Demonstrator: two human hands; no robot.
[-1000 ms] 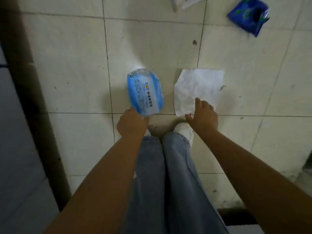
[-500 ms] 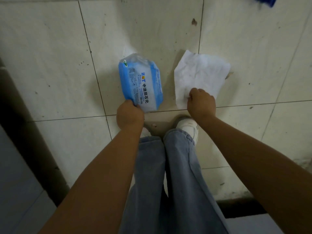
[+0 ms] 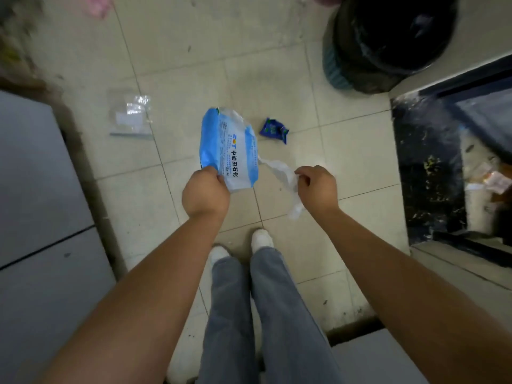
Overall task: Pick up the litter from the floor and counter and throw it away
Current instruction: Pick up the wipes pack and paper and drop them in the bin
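The person stood over the pale tiled floor (image 3: 277, 79) with one piece of litter in each hand, both lifted clear of the tiles. That made sense: with both hands full, one walk to the bin could get rid of two things at once.

The left hand (image 3: 205, 193) was curled tight around the bottom corner of a blue and white plastic wipes pack (image 3: 228, 148). The pack stuck up and away from the fist, so only its corner was pinched and the rest hung free in the air. It looked soft and light, so a corner hold was probably enough.

The right hand (image 3: 317, 187) was closed in a pinch on a crumpled white paper tissue (image 3: 279, 170). The tissue was thin and floppy. One end reached toward the pack and the other end drooped down below the hand.

The round black bin with a dark bag inside (image 3: 388, 37) stood ahead and to the right, well apart from both hands. Its top was open, so the litter could probably just be dropped in.

More litter lay on the floor: a small crumpled dark blue wrapper (image 3: 274, 130) near the pack, a clear plastic bag (image 3: 131, 115) to the left, and something pink and blurry (image 3: 97, 5) far away at the top. I think the job was only partly done.
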